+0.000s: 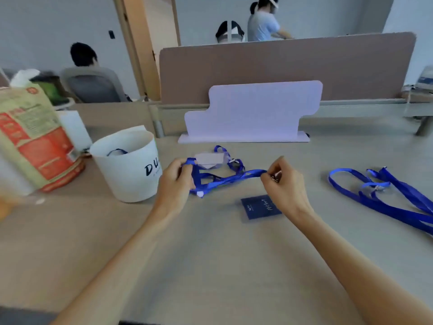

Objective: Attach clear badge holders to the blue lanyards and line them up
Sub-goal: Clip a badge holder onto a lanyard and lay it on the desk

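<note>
In the head view, our left hand is curled around a bunch of blue lanyard at mid-frame, and our right hand pinches the strap's other end at its metal clip. The strap stretches between them above the table. A clear badge holder lies just behind it. More lanyards lie at right. A dark blue card sits below our right hand, a white bucket at left.

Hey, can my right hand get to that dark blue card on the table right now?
Probably yes. The dark blue card lies flat just below the right hand with nothing between, but that hand is pinching the lanyard and must let go.
</note>
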Available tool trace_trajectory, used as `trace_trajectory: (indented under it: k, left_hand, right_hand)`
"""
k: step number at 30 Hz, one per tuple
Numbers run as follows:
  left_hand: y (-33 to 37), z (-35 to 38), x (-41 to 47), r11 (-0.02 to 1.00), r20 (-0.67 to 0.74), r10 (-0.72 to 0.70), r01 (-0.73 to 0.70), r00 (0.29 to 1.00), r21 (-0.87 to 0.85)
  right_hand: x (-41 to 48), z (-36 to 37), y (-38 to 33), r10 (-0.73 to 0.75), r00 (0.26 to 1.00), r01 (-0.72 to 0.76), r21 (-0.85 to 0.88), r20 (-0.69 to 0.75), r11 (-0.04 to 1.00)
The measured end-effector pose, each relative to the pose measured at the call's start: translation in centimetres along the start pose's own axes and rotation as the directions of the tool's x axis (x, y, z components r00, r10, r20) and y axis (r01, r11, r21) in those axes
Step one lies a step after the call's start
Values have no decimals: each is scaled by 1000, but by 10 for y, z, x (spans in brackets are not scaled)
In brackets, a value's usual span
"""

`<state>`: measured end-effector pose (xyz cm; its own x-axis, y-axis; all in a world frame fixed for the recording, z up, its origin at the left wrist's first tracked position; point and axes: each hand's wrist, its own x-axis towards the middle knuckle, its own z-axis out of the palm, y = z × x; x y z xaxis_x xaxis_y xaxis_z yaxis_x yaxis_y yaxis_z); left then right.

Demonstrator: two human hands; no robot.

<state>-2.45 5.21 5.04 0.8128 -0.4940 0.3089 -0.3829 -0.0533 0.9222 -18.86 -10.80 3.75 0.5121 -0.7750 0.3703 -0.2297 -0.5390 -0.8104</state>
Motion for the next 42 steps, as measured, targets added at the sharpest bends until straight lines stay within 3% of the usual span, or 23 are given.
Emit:
trace_trajectory:
  k: [4,9,10,12,14,16,17,19,26,29,32,35,42]
  left_hand:
    - [-28,-49,-13,960,-22,-63,67,998,270]
    - [-49,-69,-15,792,-6,-147,121,989,598]
    - [-51,-69,-14,767,-6,-98,79,995,637]
    - [-54,-65,-14,629,61,139,-136,988,766]
    - [-47,-53,-19,524,212,347,-376,914,764]
    - [-36,-33,-24,647,366,345,-502,864,574]
    - [-31,-20,-24,744,422,280,-473,862,472]
    - [-29,3,-19,843,485,173,-384,857,378]
    - [-40,24,9,804,536,242,-477,809,356]
    - [-45,19,12,764,560,229,-503,796,404]
    - [-37,18,10,876,608,147,-388,780,286]
    - [-26,19,6,903,619,198,-387,760,187]
    - [-22,15,4,952,543,131,-258,829,164]
  right_hand:
    - [-7,35,-14,-73,983,71,23,167,997]
    - [-14,51,-28,-135,920,143,6,367,990]
    - [-13,51,-30,-140,903,137,36,406,990]
    - [-12,48,-32,-137,864,91,118,485,989]
    - [-11,42,-32,-123,820,25,180,559,983]
    - [-10,34,-32,-120,800,-4,205,588,979]
    - [-9,30,-31,-131,804,8,209,580,978]
    - [-9,23,-28,-169,826,53,224,538,973]
    - [2,14,2,-58,944,-41,292,323,956]
    - [5,13,8,-31,946,-67,287,323,956]
    - [3,15,4,-34,935,-92,333,353,938]
    - [-3,16,-1,-51,920,-94,347,389,933]
    - [1,5,-1,-3,916,-176,406,402,897]
